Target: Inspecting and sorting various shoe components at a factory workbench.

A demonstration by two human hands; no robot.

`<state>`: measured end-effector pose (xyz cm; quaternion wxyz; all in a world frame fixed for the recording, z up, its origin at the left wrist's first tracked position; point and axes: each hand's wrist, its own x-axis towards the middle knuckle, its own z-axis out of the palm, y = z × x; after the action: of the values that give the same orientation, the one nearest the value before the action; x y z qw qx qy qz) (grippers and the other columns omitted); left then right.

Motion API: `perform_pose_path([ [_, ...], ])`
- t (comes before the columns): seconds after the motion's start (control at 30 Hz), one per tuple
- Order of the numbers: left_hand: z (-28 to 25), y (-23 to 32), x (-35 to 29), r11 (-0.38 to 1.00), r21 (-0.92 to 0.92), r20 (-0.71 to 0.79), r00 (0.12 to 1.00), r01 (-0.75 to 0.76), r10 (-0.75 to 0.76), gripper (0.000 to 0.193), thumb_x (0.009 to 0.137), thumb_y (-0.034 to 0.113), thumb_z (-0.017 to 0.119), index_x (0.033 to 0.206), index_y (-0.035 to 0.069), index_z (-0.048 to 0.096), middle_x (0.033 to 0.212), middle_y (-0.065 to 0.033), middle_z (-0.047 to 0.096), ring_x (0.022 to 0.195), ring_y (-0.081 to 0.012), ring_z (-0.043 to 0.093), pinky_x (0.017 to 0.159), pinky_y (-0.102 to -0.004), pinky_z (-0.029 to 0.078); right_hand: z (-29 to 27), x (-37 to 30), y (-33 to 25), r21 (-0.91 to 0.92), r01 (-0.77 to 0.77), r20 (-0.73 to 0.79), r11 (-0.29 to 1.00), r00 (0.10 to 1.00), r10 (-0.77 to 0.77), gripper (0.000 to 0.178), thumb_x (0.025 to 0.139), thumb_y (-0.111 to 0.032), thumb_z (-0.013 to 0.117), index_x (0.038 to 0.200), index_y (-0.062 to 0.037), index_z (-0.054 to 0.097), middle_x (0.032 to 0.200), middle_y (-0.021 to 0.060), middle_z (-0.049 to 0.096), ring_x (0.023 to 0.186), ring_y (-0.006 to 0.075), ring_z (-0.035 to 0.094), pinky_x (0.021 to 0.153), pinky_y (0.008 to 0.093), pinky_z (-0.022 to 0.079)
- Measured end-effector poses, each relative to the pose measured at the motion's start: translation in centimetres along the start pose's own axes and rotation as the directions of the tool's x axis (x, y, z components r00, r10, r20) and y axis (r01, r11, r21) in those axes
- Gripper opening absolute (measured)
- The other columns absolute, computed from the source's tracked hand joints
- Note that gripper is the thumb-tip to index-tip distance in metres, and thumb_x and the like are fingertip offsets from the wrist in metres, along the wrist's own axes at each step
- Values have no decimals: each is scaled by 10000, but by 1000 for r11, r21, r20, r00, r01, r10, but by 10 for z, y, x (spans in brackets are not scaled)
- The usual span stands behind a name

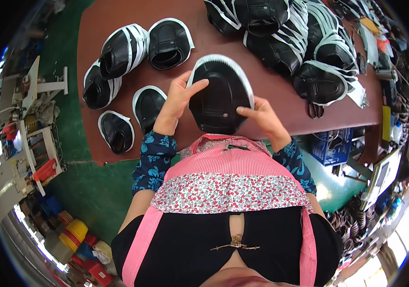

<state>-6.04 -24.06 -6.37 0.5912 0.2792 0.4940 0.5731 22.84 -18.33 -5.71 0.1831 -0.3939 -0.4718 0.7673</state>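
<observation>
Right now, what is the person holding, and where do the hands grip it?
A black shoe piece with a white edge. The left hand grips its left edge, the right hand its lower right edge.

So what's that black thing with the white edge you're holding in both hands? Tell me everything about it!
The black piece is a rounded, dome-shaped shoe part that looks like smooth leather or something similar. A white toothed trim runs round its top and sides, and faint stitch lines cross its middle. It is held up over the near edge of the brown table, its rounded end pointing away from the person. The left hand grips its left side with fingers spread on it, and the right hand pinches its lower right edge. Nothing else touches it.
</observation>
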Motion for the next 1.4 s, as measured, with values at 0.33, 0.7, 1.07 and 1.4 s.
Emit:
perform_pose_path([
  [0.33,14,20,0,993,3,-166,979,-116,115,233,1105,214,697,1091,-2,784,1048,-19,790,933,-65,697,845,-219,531,12,-8,-5,71,-3,58,997,998,-1,348,1083,-125,695,1399,23,696,1265,48,774,1132,118,698,1050,298,527],
  [0.7,39,14,-4,918,274,-320,873,-287,369,236,1033,229,813,987,-2,791,802,31,729,773,-49,634,687,-261,523,11,-1,-3,-16,77,100,997,992,-75,380,1097,-196,698,1387,48,686,1243,38,765,1147,93,664,1046,281,506],
  [1.07,75,24,-27,917,305,-91,950,-259,298,261,1131,233,665,1041,-9,704,852,67,644,802,-33,525,726,-240,474,29,35,-45,-529,396,-229,751,785,-576,345,1145,-285,641,979,15,682,712,-11,484,709,60,418,601,287,387],
  [1.4,73,12,-34,924,260,-249,905,-280,344,245,1011,195,828,893,9,721,774,53,659,708,-30,542,627,-241,460,46,32,-19,-523,409,-236,748,774,-588,398,1165,-293,603,910,13,603,710,83,455,671,139,380,583,346,388],
])
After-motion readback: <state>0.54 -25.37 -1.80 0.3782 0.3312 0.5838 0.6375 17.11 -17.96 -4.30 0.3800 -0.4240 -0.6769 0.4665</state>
